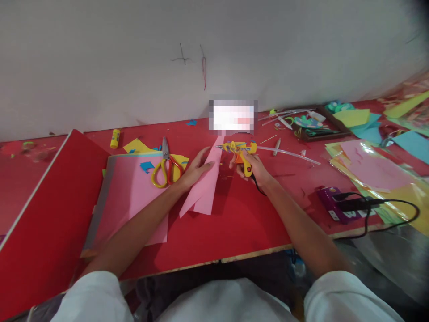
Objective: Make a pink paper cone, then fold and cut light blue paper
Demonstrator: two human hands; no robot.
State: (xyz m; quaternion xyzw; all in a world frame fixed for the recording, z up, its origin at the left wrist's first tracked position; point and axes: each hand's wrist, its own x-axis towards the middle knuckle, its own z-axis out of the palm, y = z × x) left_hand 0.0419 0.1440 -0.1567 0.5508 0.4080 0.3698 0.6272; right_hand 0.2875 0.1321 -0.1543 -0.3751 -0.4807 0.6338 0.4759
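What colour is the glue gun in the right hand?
The glue gun is mostly yellow; see the head view.

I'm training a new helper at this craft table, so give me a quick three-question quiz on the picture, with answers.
1. Which hand holds the glue gun?
2. True or false: in the picture, the scissors lie to the left of the glue gun.
3. Fill in the colour: the left hand holds ____ paper.

Key: 1. The right hand. 2. True. 3. Pink.
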